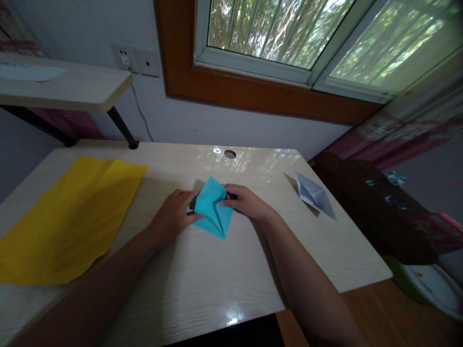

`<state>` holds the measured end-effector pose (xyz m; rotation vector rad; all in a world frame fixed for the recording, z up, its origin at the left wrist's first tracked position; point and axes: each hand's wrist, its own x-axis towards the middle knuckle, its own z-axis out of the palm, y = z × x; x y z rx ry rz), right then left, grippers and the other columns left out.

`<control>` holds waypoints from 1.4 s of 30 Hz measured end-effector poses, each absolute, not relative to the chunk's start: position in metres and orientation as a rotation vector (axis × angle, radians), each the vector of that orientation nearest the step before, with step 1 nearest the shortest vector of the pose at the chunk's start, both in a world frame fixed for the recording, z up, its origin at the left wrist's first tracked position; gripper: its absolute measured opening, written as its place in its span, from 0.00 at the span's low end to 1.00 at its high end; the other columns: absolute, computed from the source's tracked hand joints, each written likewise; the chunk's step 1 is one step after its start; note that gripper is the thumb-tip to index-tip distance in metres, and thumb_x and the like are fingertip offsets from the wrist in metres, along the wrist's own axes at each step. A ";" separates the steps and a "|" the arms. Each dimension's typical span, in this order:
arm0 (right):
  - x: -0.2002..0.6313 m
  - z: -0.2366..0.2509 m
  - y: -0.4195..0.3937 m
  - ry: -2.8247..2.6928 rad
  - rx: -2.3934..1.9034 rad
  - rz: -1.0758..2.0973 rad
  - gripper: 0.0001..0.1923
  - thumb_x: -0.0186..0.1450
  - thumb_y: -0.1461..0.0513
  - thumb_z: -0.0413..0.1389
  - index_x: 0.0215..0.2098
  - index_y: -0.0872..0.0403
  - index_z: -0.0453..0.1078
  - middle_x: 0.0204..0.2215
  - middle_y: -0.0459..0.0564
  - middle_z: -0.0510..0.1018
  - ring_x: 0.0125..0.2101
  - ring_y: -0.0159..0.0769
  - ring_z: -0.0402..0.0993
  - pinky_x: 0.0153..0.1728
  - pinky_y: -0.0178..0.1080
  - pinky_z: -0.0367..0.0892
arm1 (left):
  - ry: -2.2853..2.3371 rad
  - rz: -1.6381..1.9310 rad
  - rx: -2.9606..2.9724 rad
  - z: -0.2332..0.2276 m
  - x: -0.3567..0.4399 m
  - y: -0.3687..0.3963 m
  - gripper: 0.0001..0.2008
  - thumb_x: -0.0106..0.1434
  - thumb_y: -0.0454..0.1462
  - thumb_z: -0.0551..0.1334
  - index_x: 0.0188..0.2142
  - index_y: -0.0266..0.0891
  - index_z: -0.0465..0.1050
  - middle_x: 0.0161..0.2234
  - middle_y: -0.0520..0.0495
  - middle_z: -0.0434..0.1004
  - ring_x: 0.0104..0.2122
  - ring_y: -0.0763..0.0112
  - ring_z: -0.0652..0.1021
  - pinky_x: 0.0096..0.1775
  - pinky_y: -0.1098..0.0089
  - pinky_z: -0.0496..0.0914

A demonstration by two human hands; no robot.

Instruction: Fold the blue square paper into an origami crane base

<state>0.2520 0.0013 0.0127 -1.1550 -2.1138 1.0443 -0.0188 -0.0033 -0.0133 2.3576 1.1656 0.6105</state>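
Observation:
A folded piece of light-blue paper [211,205] is held between my two hands above the middle of the desk. Its pointed tip faces away from me, and creases run down its lower half. My left hand [177,209] pinches its left edge, thumb in front and fingers partly behind. At the right edge, my right hand [244,200] grips the paper between thumb and fingers; some of those fingertips are hidden behind it.
A large yellow sheet [79,217] covers the left of the desk [217,289]. A folded white paper boat [314,193] stands near the right edge. A raised shelf [94,89] is at the back left, and a round cable hole [230,154] lies near the wall.

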 end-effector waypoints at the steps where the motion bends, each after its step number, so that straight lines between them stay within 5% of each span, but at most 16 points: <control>1: 0.250 0.012 0.001 -2.131 -1.152 1.008 0.10 0.64 0.55 0.63 0.38 0.53 0.75 0.32 0.46 0.74 0.34 0.36 0.70 0.37 0.37 0.67 | 1.170 0.600 2.363 -0.013 -0.019 -0.003 0.31 0.59 0.48 0.69 0.59 0.43 0.68 0.49 0.40 0.77 0.49 0.49 0.73 0.50 0.53 0.67; 16: 0.238 0.003 -0.001 -2.188 -1.119 0.887 0.11 0.61 0.57 0.66 0.38 0.52 0.75 0.37 0.48 0.78 0.38 0.39 0.72 0.40 0.39 0.67 | 1.150 0.571 2.355 -0.014 -0.017 -0.002 0.30 0.60 0.54 0.66 0.57 0.44 0.70 0.49 0.42 0.77 0.48 0.50 0.72 0.50 0.55 0.66; 21: 0.232 0.000 -0.004 -2.146 -1.155 0.876 0.13 0.61 0.56 0.66 0.40 0.53 0.74 0.36 0.47 0.77 0.36 0.37 0.71 0.39 0.38 0.67 | 1.168 0.626 2.397 -0.016 -0.016 -0.004 0.40 0.57 0.58 0.67 0.63 0.44 0.62 0.54 0.39 0.74 0.51 0.48 0.71 0.53 0.53 0.64; 29: 0.223 -0.001 -0.007 -1.982 -1.202 0.920 0.37 0.60 0.59 0.66 0.65 0.48 0.60 0.49 0.51 0.76 0.38 0.36 0.72 0.39 0.39 0.69 | 1.206 0.691 2.445 -0.016 -0.014 -0.006 0.47 0.56 0.51 0.71 0.68 0.42 0.53 0.57 0.37 0.71 0.55 0.47 0.69 0.57 0.52 0.62; 36: 0.222 -0.009 -0.010 -1.873 -1.159 0.861 0.47 0.58 0.62 0.67 0.68 0.43 0.49 0.57 0.54 0.65 0.38 0.33 0.71 0.39 0.39 0.72 | 1.248 0.718 2.420 -0.018 -0.015 -0.005 0.45 0.57 0.46 0.71 0.68 0.45 0.52 0.58 0.39 0.70 0.56 0.47 0.69 0.57 0.51 0.62; 42: 0.222 -0.015 -0.009 -1.771 -1.193 0.951 0.35 0.59 0.65 0.65 0.58 0.46 0.53 0.39 0.44 0.70 0.32 0.32 0.72 0.31 0.36 0.70 | 1.291 0.725 2.413 -0.019 -0.017 -0.002 0.35 0.61 0.42 0.68 0.64 0.41 0.60 0.53 0.40 0.74 0.52 0.50 0.71 0.55 0.53 0.65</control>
